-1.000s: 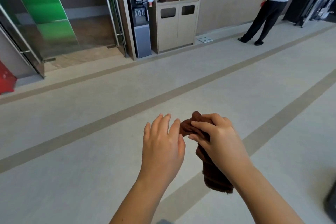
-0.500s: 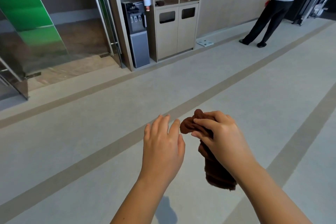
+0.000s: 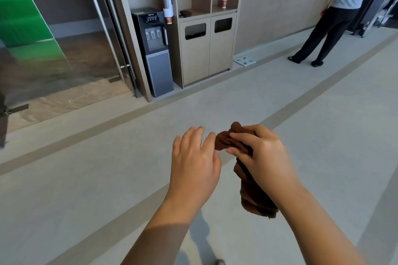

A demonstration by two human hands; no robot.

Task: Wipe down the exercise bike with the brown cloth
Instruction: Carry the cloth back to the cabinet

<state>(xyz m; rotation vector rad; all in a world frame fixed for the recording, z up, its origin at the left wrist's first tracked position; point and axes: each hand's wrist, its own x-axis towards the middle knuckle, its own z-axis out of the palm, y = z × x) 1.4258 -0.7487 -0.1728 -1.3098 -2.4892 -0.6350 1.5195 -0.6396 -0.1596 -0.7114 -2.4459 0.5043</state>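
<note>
The brown cloth (image 3: pixel 247 176) is all bunched up and wrinkly. One end pokes out at the top and the rest hangs down like a lumpy tail. The right hand (image 3: pixel 261 157) holds it tight in the air, above the pale floor (image 3: pixel 86 178). The left hand (image 3: pixel 193 163) is just beside it, fingers spread and holding nothing (one fingertip is very near the cloth). Far behind stand a water machine (image 3: pixel 155 49), a wooden cabinet (image 3: pixel 206 47), and another person (image 3: pixel 331 17).
</note>
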